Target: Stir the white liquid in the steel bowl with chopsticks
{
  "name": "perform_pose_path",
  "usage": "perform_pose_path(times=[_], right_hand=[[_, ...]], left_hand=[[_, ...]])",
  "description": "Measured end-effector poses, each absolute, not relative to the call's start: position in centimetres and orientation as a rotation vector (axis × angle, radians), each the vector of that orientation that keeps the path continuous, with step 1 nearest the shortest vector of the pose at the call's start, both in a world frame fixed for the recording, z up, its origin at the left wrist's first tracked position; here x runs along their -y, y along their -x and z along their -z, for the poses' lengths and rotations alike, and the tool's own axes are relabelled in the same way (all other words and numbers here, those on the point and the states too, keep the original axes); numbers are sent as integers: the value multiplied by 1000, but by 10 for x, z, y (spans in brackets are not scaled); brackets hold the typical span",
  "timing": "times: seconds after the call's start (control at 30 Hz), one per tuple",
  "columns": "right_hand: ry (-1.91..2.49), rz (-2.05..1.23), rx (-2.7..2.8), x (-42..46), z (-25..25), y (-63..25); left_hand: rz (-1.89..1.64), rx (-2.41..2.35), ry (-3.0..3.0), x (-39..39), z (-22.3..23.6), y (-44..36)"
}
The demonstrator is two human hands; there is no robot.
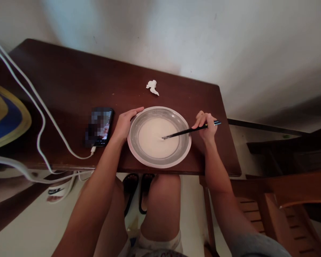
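Observation:
A wide metal bowl [183, 123] holding a pale white liquid [156, 139] sits near the front edge of a dark wooden table [69, 78]. My left hand [124, 123] rests against the bowl's left rim, fingers curled along it. My right hand [205, 125] is closed on a pair of dark chopsticks [188, 131], at the bowl's right side. The chopstick tips dip into the liquid near the bowl's middle.
A phone [100, 126] lies left of the bowl, a white cable [42, 114] plugged into it and trailing off the table's left edge. A crumpled white tissue [152, 86] lies behind the bowl. Wooden furniture [283, 203] stands at the right; a white wall is behind.

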State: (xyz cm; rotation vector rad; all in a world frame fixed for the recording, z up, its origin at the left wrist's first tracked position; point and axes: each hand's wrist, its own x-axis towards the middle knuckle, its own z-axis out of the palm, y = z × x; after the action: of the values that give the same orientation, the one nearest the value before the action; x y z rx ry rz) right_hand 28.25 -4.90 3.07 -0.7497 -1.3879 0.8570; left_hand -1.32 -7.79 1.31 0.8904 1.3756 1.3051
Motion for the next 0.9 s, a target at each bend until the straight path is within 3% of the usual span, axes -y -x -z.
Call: perform_pose_path(times=[0.2,0.4,0.67,0.9], right_hand=[[864,-961,1607,55,-25,-274],[832,-843,1380,50,-31,-280],[842,-1035,1636,55,-24,-275],[787,-921,1396,50,-29,-280]], left_hand=[[-1328,-1378,-892,75,-13,13],[-1334,-1354,-889,77,-15,12],[-1280,-1370,-870,83,-24,10],[-1239,-1392,-895,88,-30,7]])
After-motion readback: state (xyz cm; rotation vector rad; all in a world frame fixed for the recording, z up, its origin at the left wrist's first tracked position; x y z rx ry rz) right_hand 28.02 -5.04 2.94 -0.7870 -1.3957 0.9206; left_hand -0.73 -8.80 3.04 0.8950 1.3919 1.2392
